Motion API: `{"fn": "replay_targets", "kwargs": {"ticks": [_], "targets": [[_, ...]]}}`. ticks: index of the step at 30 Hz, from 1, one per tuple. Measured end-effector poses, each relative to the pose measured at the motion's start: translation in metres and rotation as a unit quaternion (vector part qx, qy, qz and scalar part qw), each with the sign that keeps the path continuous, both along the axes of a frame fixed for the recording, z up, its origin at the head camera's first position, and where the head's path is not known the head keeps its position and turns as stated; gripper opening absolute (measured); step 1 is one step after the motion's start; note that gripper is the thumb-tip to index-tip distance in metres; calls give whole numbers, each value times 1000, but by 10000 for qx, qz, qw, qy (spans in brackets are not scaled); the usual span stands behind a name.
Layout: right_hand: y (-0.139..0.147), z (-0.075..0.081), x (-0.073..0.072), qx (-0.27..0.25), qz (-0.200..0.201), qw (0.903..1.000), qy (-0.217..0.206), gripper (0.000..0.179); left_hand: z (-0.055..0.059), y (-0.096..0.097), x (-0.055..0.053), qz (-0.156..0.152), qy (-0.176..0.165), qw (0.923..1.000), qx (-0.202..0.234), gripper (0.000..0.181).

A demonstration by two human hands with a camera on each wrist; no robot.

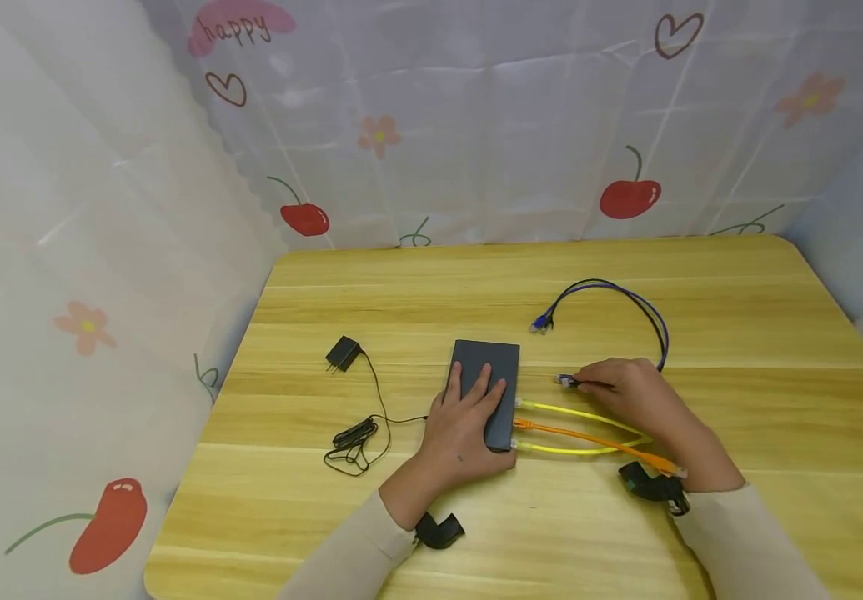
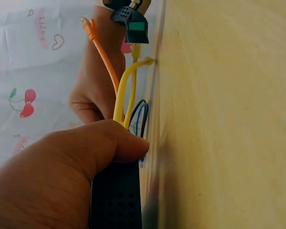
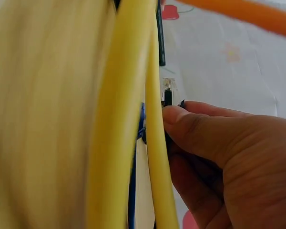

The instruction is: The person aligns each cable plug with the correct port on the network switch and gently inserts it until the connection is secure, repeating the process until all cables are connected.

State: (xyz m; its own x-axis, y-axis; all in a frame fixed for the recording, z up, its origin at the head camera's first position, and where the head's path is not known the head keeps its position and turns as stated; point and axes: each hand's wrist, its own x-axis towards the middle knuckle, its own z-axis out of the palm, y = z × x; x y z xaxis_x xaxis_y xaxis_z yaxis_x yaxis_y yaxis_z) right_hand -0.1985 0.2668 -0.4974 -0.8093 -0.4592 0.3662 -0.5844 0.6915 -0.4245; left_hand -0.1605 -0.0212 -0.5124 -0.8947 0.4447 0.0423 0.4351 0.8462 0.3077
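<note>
My left hand [image 1: 461, 429] lies over a dark network switch [image 1: 502, 362], fingers spread across its top and the thumb bent round its near end. In the left wrist view the thumb presses at the end of the casing. To the right, my right hand [image 1: 637, 392] pinches a black network cable by its clear-tipped plug [image 3: 168, 90] between thumb and fingers. A blue cable [image 1: 659, 321] runs alongside the black one in a loop. Yellow network cables [image 1: 574, 410] and an orange network cable [image 1: 581, 435] extend from the switch's right side.
Left of the switch lies a black power adapter [image 1: 343, 354], its thin lead [image 1: 359, 429] bundled and running to the switch. Plugs of the blue and black cables [image 1: 541, 323] lie farther back. The orange cable's loose end [image 1: 667, 465] sits by my right wrist. Printed curtains surround the wooden table [image 1: 371, 287].
</note>
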Motion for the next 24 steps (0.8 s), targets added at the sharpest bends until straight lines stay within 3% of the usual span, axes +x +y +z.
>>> {"fn": "replay_targets", "kwargs": {"ticks": [3,10,24], "targets": [[-8,-1,-2,-27,77,10000,-35,17,0,0,0,-9,0,10000,33,97],[-27,-3,-3,29,128,9983,-560,16,1,1,0,-19,-53,9999,109,96],[-56,-3,-3,-28,154,9983,-556,16,4,0,2,53,-139,9992,370,95]]}}
